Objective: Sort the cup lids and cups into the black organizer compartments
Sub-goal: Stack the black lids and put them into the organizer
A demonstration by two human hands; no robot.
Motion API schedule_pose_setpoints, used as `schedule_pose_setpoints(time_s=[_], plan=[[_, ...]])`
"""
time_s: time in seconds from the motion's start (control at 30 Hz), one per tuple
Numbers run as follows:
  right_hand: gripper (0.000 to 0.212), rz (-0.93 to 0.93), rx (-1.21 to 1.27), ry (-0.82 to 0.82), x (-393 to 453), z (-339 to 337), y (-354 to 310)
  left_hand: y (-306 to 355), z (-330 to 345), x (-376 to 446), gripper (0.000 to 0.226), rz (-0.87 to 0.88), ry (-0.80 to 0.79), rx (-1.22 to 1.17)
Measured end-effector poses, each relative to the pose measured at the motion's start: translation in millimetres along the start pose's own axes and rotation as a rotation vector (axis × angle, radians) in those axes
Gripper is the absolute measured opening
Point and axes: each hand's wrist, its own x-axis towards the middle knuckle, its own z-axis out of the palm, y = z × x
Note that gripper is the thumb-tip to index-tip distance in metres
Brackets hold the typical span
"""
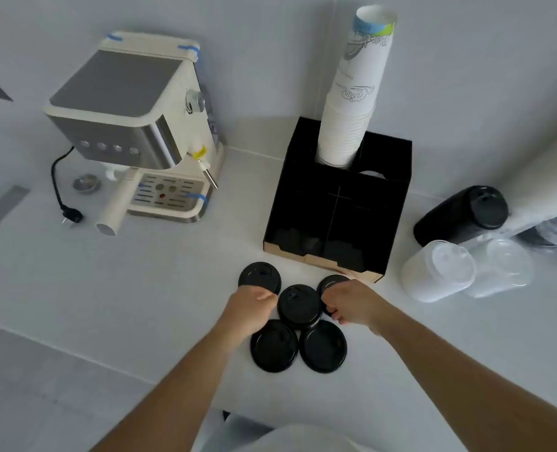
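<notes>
Several black cup lids lie on the white counter in front of the black organizer (384,203). A small stack of black lids (298,306) sits in the middle, with my left hand (249,308) against its left side and my right hand (352,303) against its right. My right hand partly covers another black lid (331,282). One lid (259,277) lies above my left hand, and two lids (274,345) (323,346) lie nearer to me. A tall stack of white paper cups (352,102) stands in the organizer's back left compartment.
A cream espresso machine (133,125) with a black cord stands at the back left. Right of the organizer lie a sleeve of black lids (459,213), a sleeve of white lids (437,272) and clear lids (502,269). The counter's front edge runs below my forearms.
</notes>
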Motion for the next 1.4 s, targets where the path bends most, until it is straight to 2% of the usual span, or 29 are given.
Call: schedule_pose_setpoints(time_s=[0.23,0.47,0.7,0.8,0.9,1.1,1.27,1.4], plan=[[0.011,0.052,0.022,-0.005,9.1,9.2,-4.9,-0.8,8.0,4.7,0.028,-0.07,-0.021,0.012],[0.012,0.075,0.022,-0.012,10.6,12.6,-12.0,1.4,12.9,8.7,0.019,-0.114,-0.035,-0.017],[0.025,0.102,0.086,0.026,1.2,12.9,-10.9,2.8,16.7,-4.4,0.031,-0.035,0.016,-0.031],[0.027,0.047,0.144,0.068,-4.1,8.3,-14.8,5.6,11.8,-3.1,0.012,-0.004,0.056,-0.102],[0.023,0.01,0.196,0.133,-13.0,9.5,-17.3,8.2,8.6,-7.3,0.033,-0.031,0.106,-0.211],[0.009,-0.084,0.234,0.283,-30.8,15.4,-15.8,20.7,1.7,-18.0,0.031,0.055,0.14,-0.262],[0.009,-0.037,0.303,0.263,-52.8,17.9,-3.8,18.9,0.7,-27.1,0.038,0.086,0.105,-0.255],[0.018,0.036,0.383,0.214,-67.0,33.2,13.4,9.0,3.0,-33.8,0.035,0.099,0.057,-0.224]])
